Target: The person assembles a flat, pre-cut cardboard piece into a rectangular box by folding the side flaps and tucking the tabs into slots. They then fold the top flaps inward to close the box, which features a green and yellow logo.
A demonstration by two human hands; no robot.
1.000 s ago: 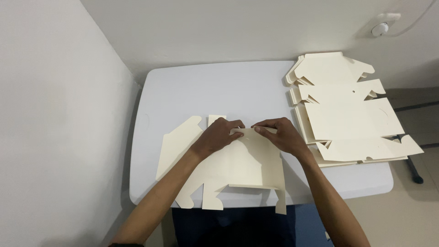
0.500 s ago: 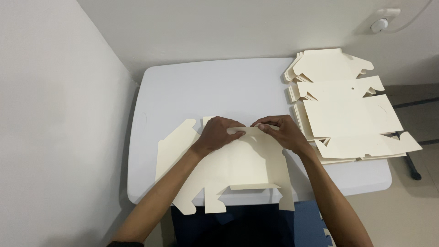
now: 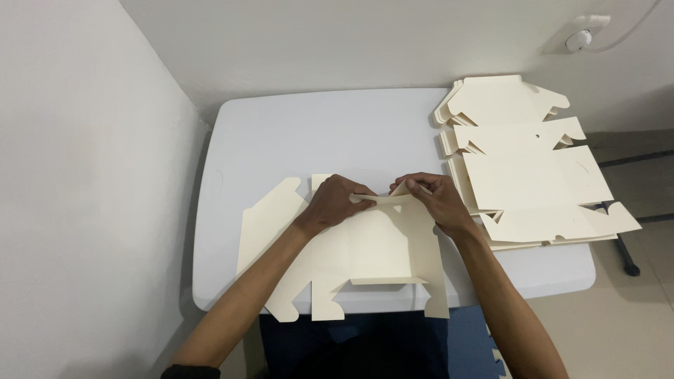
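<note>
A flat cream die-cut cardboard box blank (image 3: 372,245) lies on the white table (image 3: 316,140), hanging slightly over its near edge. My left hand (image 3: 337,200) and my right hand (image 3: 432,196) both pinch the blank's far flap, which is lifted and bent up off the table between them. The left wing of the blank lies flat beside my left forearm.
A stack of several identical flat cream blanks (image 3: 526,161) fills the table's right side, overhanging its right edge. White walls stand to the left and behind. A cable fitting (image 3: 579,38) is on the back wall. Blue cloth shows below the table's near edge.
The far flap has risen higher between my fingers and folds toward me. The view has tilted slightly. The stack on the right has not moved.
</note>
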